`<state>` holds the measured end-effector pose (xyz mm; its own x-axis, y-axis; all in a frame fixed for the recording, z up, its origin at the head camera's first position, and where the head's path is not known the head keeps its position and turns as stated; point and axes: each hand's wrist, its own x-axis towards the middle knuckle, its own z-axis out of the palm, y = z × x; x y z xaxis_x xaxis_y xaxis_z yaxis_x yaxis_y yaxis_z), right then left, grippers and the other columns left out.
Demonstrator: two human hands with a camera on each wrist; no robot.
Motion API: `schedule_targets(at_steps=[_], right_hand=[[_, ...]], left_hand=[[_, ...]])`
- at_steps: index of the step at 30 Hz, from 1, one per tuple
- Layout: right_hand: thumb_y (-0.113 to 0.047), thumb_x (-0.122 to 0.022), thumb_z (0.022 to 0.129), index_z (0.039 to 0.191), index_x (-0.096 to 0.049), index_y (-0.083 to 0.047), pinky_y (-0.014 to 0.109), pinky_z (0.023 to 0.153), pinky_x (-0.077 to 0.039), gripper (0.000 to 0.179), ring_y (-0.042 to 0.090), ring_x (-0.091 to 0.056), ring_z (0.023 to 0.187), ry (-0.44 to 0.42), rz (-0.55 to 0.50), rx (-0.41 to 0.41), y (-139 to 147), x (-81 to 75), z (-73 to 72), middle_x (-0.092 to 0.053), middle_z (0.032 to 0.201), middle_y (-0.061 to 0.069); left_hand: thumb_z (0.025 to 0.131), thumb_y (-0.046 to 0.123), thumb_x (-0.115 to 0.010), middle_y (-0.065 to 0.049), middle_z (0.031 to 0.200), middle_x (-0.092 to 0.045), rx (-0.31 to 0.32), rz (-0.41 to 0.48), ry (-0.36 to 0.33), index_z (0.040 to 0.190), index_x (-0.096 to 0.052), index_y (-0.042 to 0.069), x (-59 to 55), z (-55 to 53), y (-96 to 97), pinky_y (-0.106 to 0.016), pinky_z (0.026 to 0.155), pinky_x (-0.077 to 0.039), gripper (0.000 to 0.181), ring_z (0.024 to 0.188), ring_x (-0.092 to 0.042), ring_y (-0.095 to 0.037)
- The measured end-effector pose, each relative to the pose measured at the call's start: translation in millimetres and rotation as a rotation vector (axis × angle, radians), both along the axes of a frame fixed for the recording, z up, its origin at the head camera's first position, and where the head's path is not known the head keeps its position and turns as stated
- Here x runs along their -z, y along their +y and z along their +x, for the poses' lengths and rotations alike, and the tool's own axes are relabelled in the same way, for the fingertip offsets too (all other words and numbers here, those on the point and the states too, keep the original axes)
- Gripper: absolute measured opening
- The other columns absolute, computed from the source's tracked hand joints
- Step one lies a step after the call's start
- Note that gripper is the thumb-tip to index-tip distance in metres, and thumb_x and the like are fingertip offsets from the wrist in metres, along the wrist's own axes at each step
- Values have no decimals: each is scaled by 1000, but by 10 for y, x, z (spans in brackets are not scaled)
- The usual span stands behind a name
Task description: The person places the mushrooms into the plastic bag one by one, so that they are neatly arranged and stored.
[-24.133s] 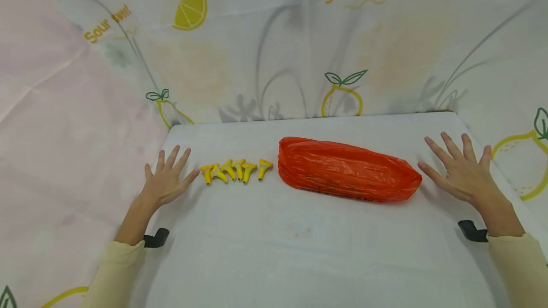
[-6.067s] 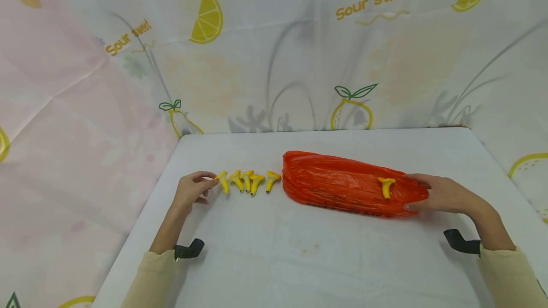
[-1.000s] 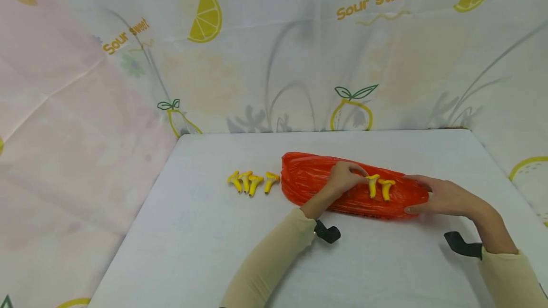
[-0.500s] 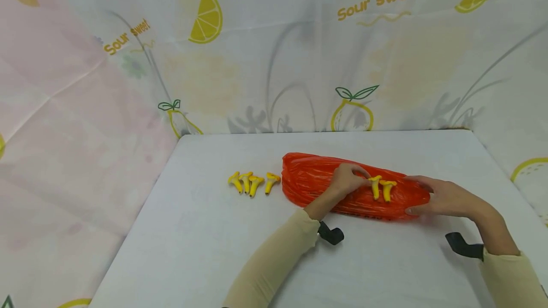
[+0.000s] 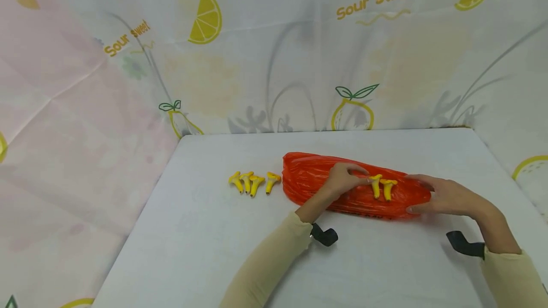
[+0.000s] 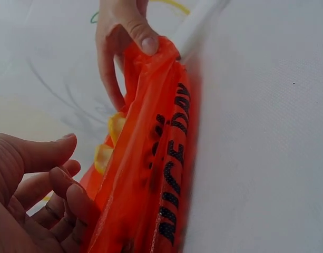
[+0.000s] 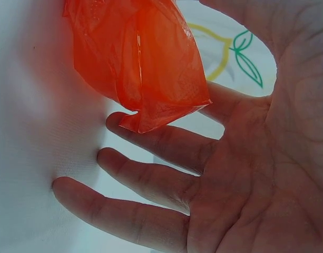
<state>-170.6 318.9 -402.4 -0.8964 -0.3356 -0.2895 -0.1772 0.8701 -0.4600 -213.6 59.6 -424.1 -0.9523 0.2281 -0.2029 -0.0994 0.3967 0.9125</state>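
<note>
A long red plastic bag (image 5: 306, 175), printed with black letters, lies on the table. Two yellow trumpet-shaped mushrooms (image 5: 388, 190) are side by side on it toward its right end. Just left of the nearer mushroom (image 5: 376, 189) is my left hand (image 5: 342, 180). In the left wrist view its thumb and fingers (image 6: 42, 153) are apart from the mushrooms with nothing between them. My right hand (image 5: 454, 198) holds the bag's right end, thumb on the near edge and index finger on the far one. Its other fingers (image 7: 145, 176) spread below the bag in the right wrist view.
Several more yellow mushrooms (image 5: 255, 185) lie in a loose row left of the bag, one of them close to its left end. The white table (image 5: 192, 251) meets a lemon-print cloth (image 5: 274, 61) behind. Dark mounts (image 5: 325, 235) sit at both wrists.
Over the last several seconds my left hand has carried a mushroom from the row onto the bag, beside the first one. It has since let go and drawn slightly left. The right hand stays put.
</note>
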Motion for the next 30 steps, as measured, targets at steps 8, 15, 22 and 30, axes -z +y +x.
schedule_targets(at_steps=[8,15,22,30], right_hand=[[-50,-77,78,141,-46,1,63,80,-49,87,50,-46,114,2,-7,4,18,18,-5,-48,132,36],[-49,-77,78,141,-45,1,64,80,-49,86,50,-46,113,-3,5,-4,19,8,-11,-47,132,37],[-50,-76,79,141,-45,2,64,81,-49,87,50,-46,114,-7,12,-2,18,4,-14,-47,132,37],[-48,-76,78,140,-45,2,63,79,-50,85,50,-47,112,-2,-6,-2,24,27,-13,-47,131,37]], left_hand=[[81,19,-83,0,52,-44,43,61,-49,102,-77,13,-35,60,-171,-22,38,-40,23,38,-39,-15],[81,19,-84,-4,56,-48,76,109,-16,105,-77,11,-111,70,-357,-23,38,-42,27,42,-40,-15],[81,19,-83,-4,57,-46,85,126,-12,106,-76,13,-180,80,-559,-24,40,-42,27,44,-38,-16],[83,23,-82,-4,58,-47,119,126,4,112,-74,10,-171,83,-788,-24,40,-41,32,38,-39,-16]])
